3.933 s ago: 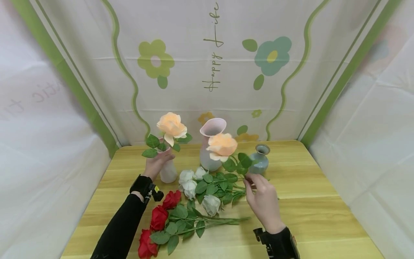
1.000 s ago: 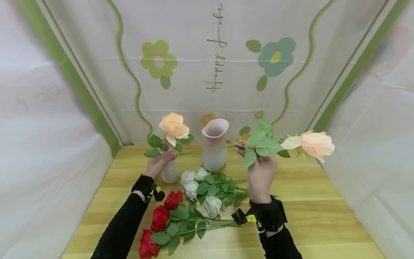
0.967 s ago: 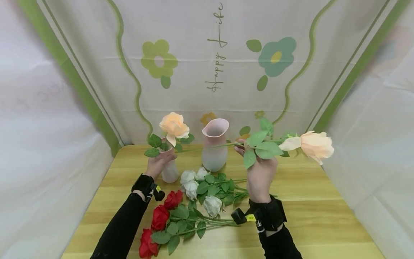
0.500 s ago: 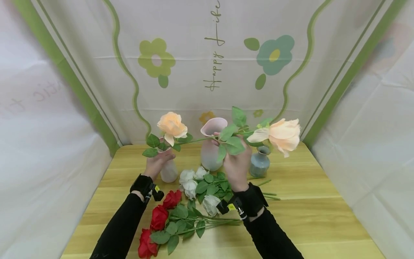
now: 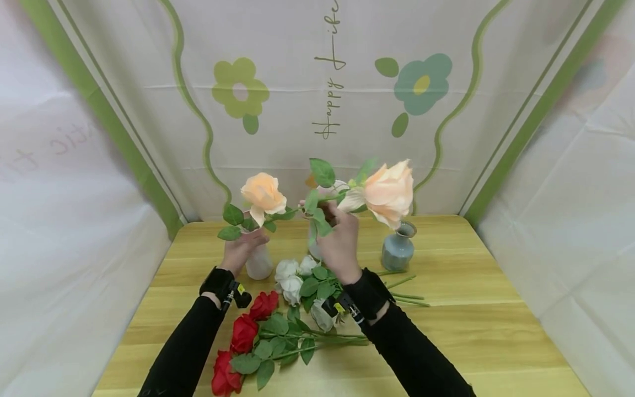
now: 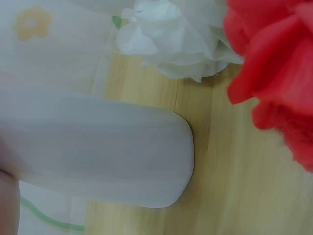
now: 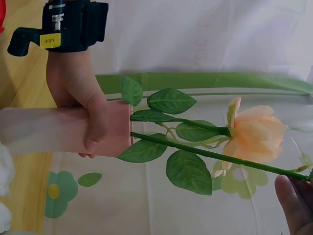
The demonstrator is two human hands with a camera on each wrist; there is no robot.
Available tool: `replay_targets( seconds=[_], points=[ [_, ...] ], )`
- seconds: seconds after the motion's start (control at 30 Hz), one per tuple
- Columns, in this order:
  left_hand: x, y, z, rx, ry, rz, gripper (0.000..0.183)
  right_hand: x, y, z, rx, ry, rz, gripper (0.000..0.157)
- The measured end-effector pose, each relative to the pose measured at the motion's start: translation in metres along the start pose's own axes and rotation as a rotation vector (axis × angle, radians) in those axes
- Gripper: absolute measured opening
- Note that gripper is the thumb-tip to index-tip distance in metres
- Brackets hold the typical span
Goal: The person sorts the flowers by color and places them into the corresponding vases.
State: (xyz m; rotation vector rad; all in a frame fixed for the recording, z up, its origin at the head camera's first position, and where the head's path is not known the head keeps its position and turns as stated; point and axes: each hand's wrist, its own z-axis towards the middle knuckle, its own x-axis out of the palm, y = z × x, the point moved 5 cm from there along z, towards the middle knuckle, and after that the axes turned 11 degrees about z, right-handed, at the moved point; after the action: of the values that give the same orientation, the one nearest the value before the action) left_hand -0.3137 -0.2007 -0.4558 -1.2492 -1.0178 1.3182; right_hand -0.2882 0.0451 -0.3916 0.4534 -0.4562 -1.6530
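Observation:
My left hand (image 5: 239,252) grips the neck of a slim pink-and-white vase (image 5: 259,263) standing at the table's left. One peach rose (image 5: 263,194) is in that vase, its leaves spread over the mouth. My right hand (image 5: 340,245) pinches the green stem (image 7: 234,160) of a second peach rose (image 5: 388,193), which leans to the right with its bloom highest. In the right wrist view, this stem's lower end reaches the vase's pink mouth (image 7: 124,127), beside the first stem. The left wrist view shows the vase's white base (image 6: 146,152) on the table.
White roses (image 5: 289,281) lie mid-table, partly under my right wrist. Red roses (image 5: 245,333) lie in front, stems to the right. A wider pink-white vase (image 5: 315,247) stands behind my right hand; a small blue-grey vase (image 5: 398,252) stands at the right. Printed cloth hangs behind.
My right hand has swung the second peach rose leftward, from the right side toward the slim vase, bringing its stem end to the mouth. The left hand stays on the vase.

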Motion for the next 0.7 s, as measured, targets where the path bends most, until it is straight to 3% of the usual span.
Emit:
replay_targets(
  seconds=[0.03, 0.17, 0.23, 0.27, 0.4, 0.47, 0.7],
  points=[
    [0.000, 0.000, 0.000, 0.010, 0.000, 0.005, 0.086, 0.003, -0.006, 0.000, -0.043, 0.006, 0.003, 0.031],
    [0.000, -0.001, 0.001, 0.027, 0.010, 0.013, 0.086, 0.009, 0.068, 0.027, -0.035, 0.067, 0.021, 0.018],
    [0.000, -0.001, 0.001, 0.030, 0.014, 0.023, 0.085, 0.012, 0.083, 0.031, -0.056, 0.076, 0.038, 0.015],
    [0.000, -0.001, 0.001, 0.039, 0.014, 0.028, 0.084, 0.013, 0.091, 0.033, -0.025, 0.091, 0.024, 0.015],
    [0.000, -0.004, 0.002, 0.093, 0.016, 0.049, 0.081, 0.019, 0.092, 0.036, 0.079, 0.125, 0.050, 0.021],
    [0.000, -0.004, 0.002, 0.107, 0.020, 0.045, 0.082, 0.021, 0.089, 0.037, 0.115, 0.132, 0.058, 0.017],
    [0.002, -0.003, 0.000, 0.071, 0.046, 0.007, 0.084, 0.032, 0.075, 0.038, 0.206, 0.209, 0.104, 0.019]
  ],
)
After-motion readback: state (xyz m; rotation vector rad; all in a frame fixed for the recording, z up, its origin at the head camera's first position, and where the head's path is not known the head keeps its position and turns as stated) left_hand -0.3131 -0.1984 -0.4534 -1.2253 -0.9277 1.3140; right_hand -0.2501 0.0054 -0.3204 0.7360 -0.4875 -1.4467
